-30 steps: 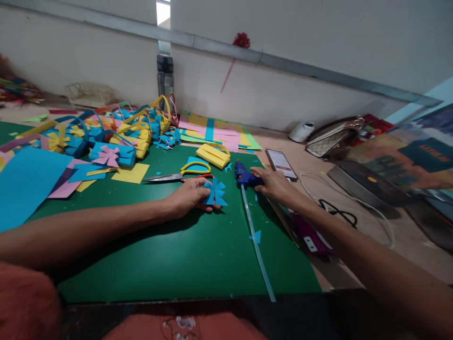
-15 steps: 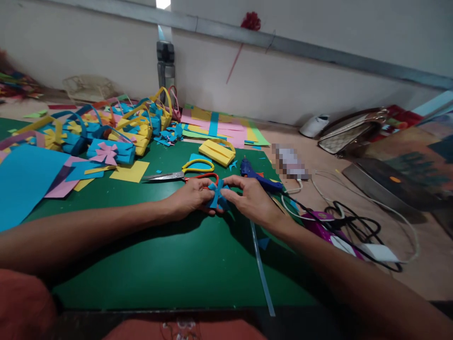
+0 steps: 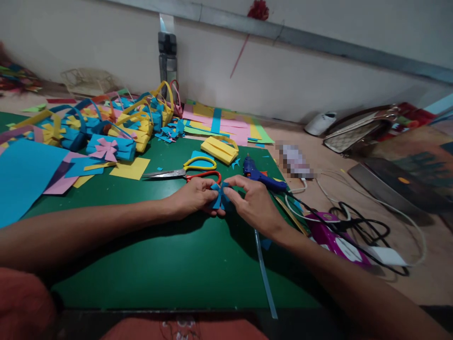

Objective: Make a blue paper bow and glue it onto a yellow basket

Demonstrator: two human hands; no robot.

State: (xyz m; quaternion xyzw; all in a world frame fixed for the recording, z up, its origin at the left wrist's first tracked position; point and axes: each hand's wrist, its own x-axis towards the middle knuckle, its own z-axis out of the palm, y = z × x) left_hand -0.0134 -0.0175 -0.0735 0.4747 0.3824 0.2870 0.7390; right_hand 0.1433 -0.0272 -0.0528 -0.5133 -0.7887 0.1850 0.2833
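Between my two hands is a small blue paper flower point(image 3: 220, 197), its petals partly covered by fingers. My left hand point(image 3: 196, 194) pinches its left side, with some fingers underneath. The thumb and fingers of my right hand point(image 3: 253, 200) are closed on its right side. Scissors point(image 3: 177, 174) with one yellow and one red handle lie just beyond my left hand. A blue glue gun point(image 3: 262, 175) rests past my right hand, and a clear glue stick point(image 3: 264, 278) lies below it. Behind the scissors sits a small yellow paper bag point(image 3: 219, 149).
Several paper handbags point(image 3: 120, 127) crowd the back left of the green board point(image 3: 152, 264). Blue paper sheets point(image 3: 30, 179) lie at left, and coloured paper strips point(image 3: 226, 122) at the back. A purple power strip point(image 3: 332, 236) with tangled cables and a brown handbag point(image 3: 357, 132) are at right.
The view has shifted slightly. My right fingers have moved a little over the flower's right petals, and both hands still hold it in nearly the same place.
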